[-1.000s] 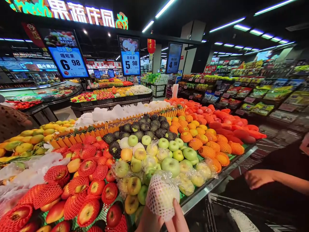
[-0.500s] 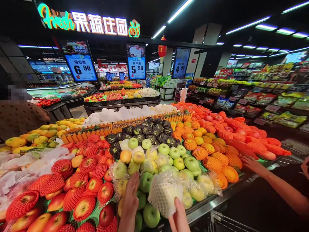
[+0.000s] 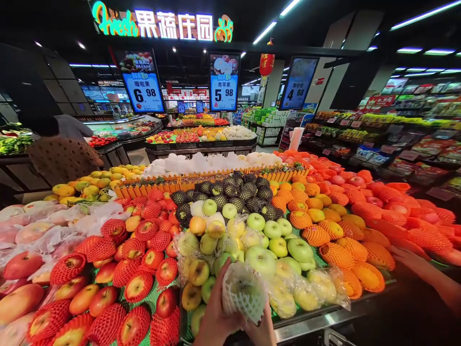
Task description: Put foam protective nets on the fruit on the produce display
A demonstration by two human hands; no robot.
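Note:
A green apple [image 3: 247, 283] shows through a white foam net sleeve [image 3: 239, 300], close in front of me at the display's front edge. My left hand [image 3: 216, 310] is closed round the sleeve's left side and underside. From the right and below, my right hand [image 3: 264, 324] grips the same sleeve, its fingers partly hidden behind it. Loose green apples [image 3: 261, 259] and bagged yellow-green fruit [image 3: 284, 295] lie just beyond and to the right. Yellow-green apples [image 3: 197, 272] sit to the left of the hands.
Red-netted apples [image 3: 133, 290] fill the left side, orange-netted fruit [image 3: 338, 254] the right. Dark netted fruit [image 3: 230, 190] lies farther back. Another person's hand [image 3: 410, 259] reaches in at right. A metal rail [image 3: 324, 319] edges the display. A person [image 3: 61, 154] stands at far left.
My left hand has moved from the green apples onto the foam sleeve, and both hands now hold it with a green apple showing inside. The view has turned slightly left.

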